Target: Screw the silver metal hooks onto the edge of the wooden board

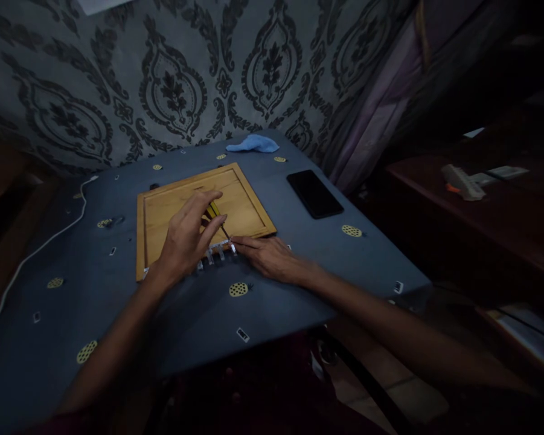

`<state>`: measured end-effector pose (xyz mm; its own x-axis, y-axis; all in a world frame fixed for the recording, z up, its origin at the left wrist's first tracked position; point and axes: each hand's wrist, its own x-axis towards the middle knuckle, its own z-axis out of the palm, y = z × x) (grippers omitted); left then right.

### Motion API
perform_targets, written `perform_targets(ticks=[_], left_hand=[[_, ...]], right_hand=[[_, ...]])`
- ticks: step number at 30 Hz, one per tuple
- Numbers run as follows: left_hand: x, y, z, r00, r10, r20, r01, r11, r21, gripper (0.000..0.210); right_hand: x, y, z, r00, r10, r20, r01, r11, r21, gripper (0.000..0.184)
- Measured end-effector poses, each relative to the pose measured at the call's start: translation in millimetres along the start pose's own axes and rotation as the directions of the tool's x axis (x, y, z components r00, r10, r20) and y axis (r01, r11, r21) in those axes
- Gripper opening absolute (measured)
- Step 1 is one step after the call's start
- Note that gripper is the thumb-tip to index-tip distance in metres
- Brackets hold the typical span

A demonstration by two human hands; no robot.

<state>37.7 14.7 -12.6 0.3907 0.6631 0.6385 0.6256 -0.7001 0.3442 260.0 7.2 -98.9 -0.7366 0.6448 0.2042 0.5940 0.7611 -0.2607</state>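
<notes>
My left hand [188, 232] is closed around the yellow handle of a screwdriver [214, 210], whose shaft slants down to the near edge of a wooden board [258, 205] with a raised frame. A shiny metal rail with several hooks [211, 256] lies along that edge, the hooks pointing toward me. My right hand [272, 258] rests at the right end of the rail, its fingertips pinched together beside the screwdriver's tip. Whatever small thing sits between those fingertips is too small and dark to make out.
A black phone [314, 193] lies to the right of the board on the blue patterned tablecloth [290, 308]. A light blue cloth [253, 144] is at the back by the wall. A white cable [43, 244] runs down the left side. A dark red surface [475, 211] stands to the right.
</notes>
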Motion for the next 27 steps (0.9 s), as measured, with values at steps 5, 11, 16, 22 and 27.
perform_targets(ticks=[5,11,16,22,27], left_hand=[[-0.7,-1.7,-5.4,0.998,-0.009,-0.065,0.014,0.997,0.072,0.031],[-2.7,-3.3,-4.0,0.999,-0.022,-0.047,0.025,0.996,0.084,0.031],[-3.2,-2.8,-1.3,1.0,-0.016,-0.025,0.017,0.997,0.073,0.032],[-3.3,-4.0,-1.6,1.0,0.003,0.014,-0.003,0.999,0.052,0.032],[-3.4,-4.7,-0.5,1.0,0.0,0.025,-0.002,0.999,0.054,0.032]], right_hand=[[-0.4,0.7,1.4,1.0,0.007,-0.008,-0.007,1.0,0.0,0.055],[-1.6,0.6,1.9,1.0,0.002,-0.03,-0.002,1.0,0.018,0.057],[-1.0,0.9,2.9,1.0,0.013,-0.017,-0.013,1.0,-0.005,0.059],[-0.3,1.4,3.5,1.0,0.015,-0.014,-0.014,1.0,0.015,0.058],[-0.2,0.7,2.6,1.0,0.013,-0.011,-0.013,1.0,-0.011,0.056]])
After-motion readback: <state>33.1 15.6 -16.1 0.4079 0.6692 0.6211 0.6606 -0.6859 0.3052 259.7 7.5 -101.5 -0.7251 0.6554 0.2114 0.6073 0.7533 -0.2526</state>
